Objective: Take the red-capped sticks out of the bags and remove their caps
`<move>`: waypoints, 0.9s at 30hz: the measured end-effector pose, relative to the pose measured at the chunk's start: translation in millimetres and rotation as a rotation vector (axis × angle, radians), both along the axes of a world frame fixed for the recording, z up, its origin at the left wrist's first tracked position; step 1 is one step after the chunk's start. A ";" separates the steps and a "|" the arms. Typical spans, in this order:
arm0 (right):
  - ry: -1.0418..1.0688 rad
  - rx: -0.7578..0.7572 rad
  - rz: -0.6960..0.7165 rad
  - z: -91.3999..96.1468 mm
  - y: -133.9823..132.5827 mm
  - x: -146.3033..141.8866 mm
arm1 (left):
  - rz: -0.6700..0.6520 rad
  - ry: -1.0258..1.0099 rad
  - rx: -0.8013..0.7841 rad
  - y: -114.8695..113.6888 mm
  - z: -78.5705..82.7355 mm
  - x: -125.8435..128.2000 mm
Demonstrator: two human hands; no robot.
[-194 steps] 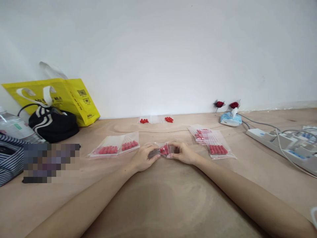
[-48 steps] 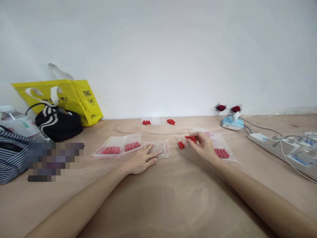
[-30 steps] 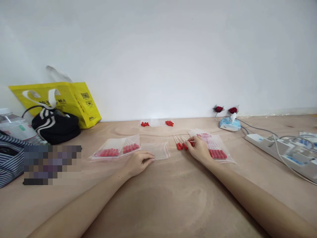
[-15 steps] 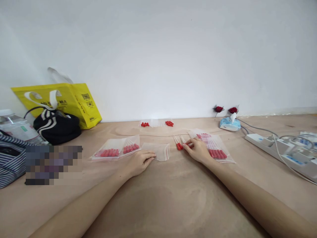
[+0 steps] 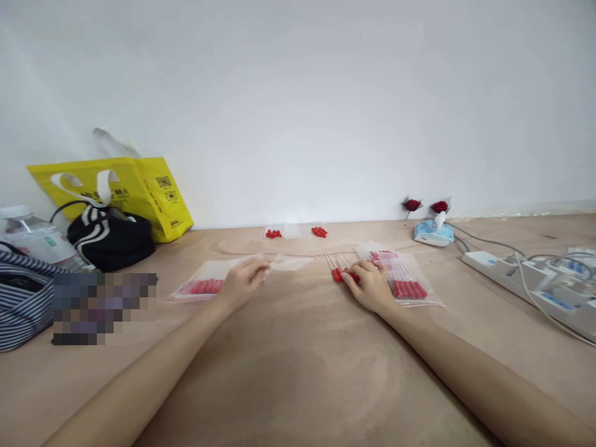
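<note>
My left hand [image 5: 243, 282] is closed in a pinch on a clear zip bag [image 5: 292, 262], lifted and blurred by motion. Below and behind that hand lie filled clear bags [image 5: 193, 276] with a row of red-tipped sticks in them. My right hand [image 5: 370, 284] curls over several loose white sticks with red tips [image 5: 336, 273], fingers bent round their red ends; part of the bunch is hidden beneath the fingers. Just right of this hand, more filled bags of red-tipped sticks [image 5: 410, 288] overlap flat on the wooden table [image 5: 288, 360].
At the back edge, a clear bag [image 5: 294, 231] lies between two small heaps of red tips [image 5: 273, 234]. A yellow bag [image 5: 162, 198], black pouch [image 5: 112, 239], bottle [image 5: 37, 239] and striped bag [image 5: 25, 310] stand left. Tissues [image 5: 434, 233] and a power strip [image 5: 516, 279] sit right.
My left hand has moved left and up, picking the zip bag off the table. My right hand has shifted slightly right and now covers more red-tipped sticks.
</note>
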State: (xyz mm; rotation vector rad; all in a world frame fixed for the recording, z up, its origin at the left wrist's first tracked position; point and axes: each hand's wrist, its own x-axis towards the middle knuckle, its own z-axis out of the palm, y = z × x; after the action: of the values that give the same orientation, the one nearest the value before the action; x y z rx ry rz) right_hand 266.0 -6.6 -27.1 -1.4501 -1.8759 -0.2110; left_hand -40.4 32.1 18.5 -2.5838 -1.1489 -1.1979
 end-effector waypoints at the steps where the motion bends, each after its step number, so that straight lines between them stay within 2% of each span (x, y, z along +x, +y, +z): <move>1: -0.009 0.006 0.009 0.0 -0.1 -0.1 | 0.053 -0.044 -0.019 6.2 4.5 -10.1; 5: -0.033 0.026 0.030 1.3 -1.3 -1.2 | 0.177 -0.132 -0.039 23.6 25.9 -57.7; 8: -0.027 0.024 0.027 2.6 -1.9 -2.1 | 0.235 -0.163 -0.078 27.7 34.2 -90.7; 11: -0.018 0.014 0.031 3.2 -2.0 -2.3 | 0.255 -0.129 -0.184 29.0 28.0 -116.2; 15: -0.016 0.016 0.044 3.4 -2.2 -2.0 | 0.316 0.024 -0.350 32.0 14.8 -143.8; 17: -0.019 0.021 0.045 3.3 -2.4 -1.7 | 0.350 0.097 -0.348 34.0 16.3 -156.5; 19: -0.022 0.024 0.043 2.9 -2.2 -1.2 | 0.371 0.179 -0.284 35.5 24.5 -165.8; 22: -0.028 0.027 0.042 1.8 -1.5 -0.3 | 0.436 0.272 -0.141 34.2 41.0 -162.0; 24: -0.029 0.028 0.043 1.0 -1.0 0.3 | 0.435 0.301 -0.070 29.6 48.1 -141.9; 27: -0.028 0.028 0.037 0.6 -1.1 0.4 | 0.206 0.439 -0.082 17.6 47.2 -92.6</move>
State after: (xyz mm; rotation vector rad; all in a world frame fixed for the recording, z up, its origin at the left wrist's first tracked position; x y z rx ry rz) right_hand 266.4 -7.7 -26.4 -1.3994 -1.9131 -0.2409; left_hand -133.1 49.7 65.7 -2.5216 -1.3334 -0.5158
